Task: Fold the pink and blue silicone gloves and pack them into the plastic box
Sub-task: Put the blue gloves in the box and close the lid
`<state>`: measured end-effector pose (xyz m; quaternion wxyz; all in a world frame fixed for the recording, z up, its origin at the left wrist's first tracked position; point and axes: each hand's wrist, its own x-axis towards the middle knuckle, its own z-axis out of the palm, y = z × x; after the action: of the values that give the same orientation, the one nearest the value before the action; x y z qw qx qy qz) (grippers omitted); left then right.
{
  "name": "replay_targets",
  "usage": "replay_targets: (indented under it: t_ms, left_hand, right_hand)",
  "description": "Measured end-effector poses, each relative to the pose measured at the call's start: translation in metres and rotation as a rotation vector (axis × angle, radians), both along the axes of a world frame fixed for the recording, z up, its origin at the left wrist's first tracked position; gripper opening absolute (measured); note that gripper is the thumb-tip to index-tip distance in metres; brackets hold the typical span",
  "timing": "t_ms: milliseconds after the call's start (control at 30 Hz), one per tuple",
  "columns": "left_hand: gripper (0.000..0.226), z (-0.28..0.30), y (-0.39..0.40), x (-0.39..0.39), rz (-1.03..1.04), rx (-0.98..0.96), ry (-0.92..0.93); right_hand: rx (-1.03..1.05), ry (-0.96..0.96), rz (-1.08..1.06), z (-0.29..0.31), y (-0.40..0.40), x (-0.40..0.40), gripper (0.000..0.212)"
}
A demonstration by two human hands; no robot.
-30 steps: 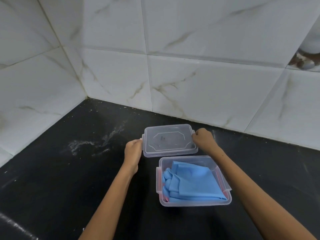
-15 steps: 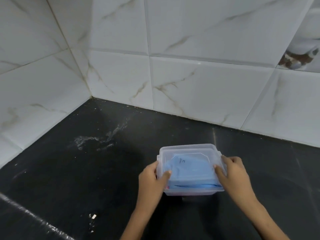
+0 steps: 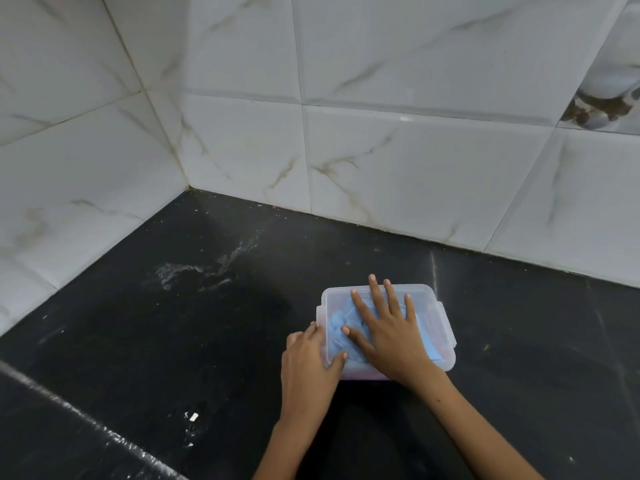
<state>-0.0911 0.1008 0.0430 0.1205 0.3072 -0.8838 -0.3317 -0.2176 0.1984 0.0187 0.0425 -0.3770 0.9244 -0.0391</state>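
The plastic box [image 3: 440,327] sits on the black bench [image 3: 173,341], well out from the corner where the two white marble-patterned tiled walls [image 3: 381,150] meet. Its clear lid [image 3: 427,299] lies on top of the box, and the blue gloves [image 3: 337,329] show through it as a crumpled pale blue mass; a trace of pink [image 3: 360,375] shows at the box's near bottom edge, too faint to make out its shape. The right hand [image 3: 388,330] lies flat on the lid, its grip spread wide with straight fingers reaching toward the box's far edge and the thumb pointing to the box's left. The left hand [image 3: 311,365] holds the box's near left corner, its grip curled there with the thumb on the lid's edge and the fingertips against the left side wall. Left of the box, toward the wall corner, a whitish smear [image 3: 194,275] marks the bench, and a small white scrap [image 3: 194,416] lies nearer than the box on its left.
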Motion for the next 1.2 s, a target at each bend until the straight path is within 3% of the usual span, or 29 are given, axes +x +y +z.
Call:
replay_targets:
  t_ms: [167, 300, 367, 500, 633, 767, 933, 1000, 1133, 1200]
  left_hand:
    - [0.053, -0.014, -0.012, -0.003, 0.048, 0.154, 0.161]
    - [0.070, -0.016, -0.032, -0.019, 0.008, 0.576, 0.198]
    - [0.067, -0.018, -0.042, -0.027, -0.027, 0.709, 0.181]
    - [0.044, -0.018, -0.058, -0.040, -0.081, 0.683, 0.119]
    - [0.044, -0.014, -0.067, -0.045, -0.014, 0.489, 0.070]
    - [0.061, -0.019, -0.039, -0.041, 0.043, 0.567, 0.129]
    - [0.029, -0.029, -0.008, -0.038, 0.240, 0.358, 0.349]
    - [0.036, -0.033, -0.009, -0.037, 0.261, 0.414, 0.375]
    - [0.046, -0.034, -0.020, -0.038, 0.215, 0.901, 0.316]
    - [0.053, -0.033, -0.028, -0.040, 0.202, 0.940, 0.266]
  right_hand:
    - [-0.068, -0.018, 0.001, -0.008, 0.002, -0.002, 0.070]
    - [-0.095, -0.013, 0.015, -0.008, 0.003, -0.002, 0.068]
    - [-0.100, -0.008, 0.012, -0.007, 0.003, -0.001, 0.067]
    - [-0.086, -0.007, 0.015, -0.006, 0.003, -0.001, 0.066]
    - [-0.092, 0.002, 0.021, -0.004, 0.004, 0.000, 0.065]
    - [-0.090, 0.012, 0.021, -0.004, 0.003, 0.001, 0.062]
    - [-0.117, 0.018, 0.017, -0.007, 0.002, 0.001, 0.061]
    - [-0.113, 0.025, 0.020, -0.008, 0.002, 0.000, 0.061]
    - [-0.100, 0.035, 0.019, -0.010, 0.002, -0.001, 0.061]
    - [-0.104, 0.034, 0.020, -0.011, 0.002, -0.002, 0.062]
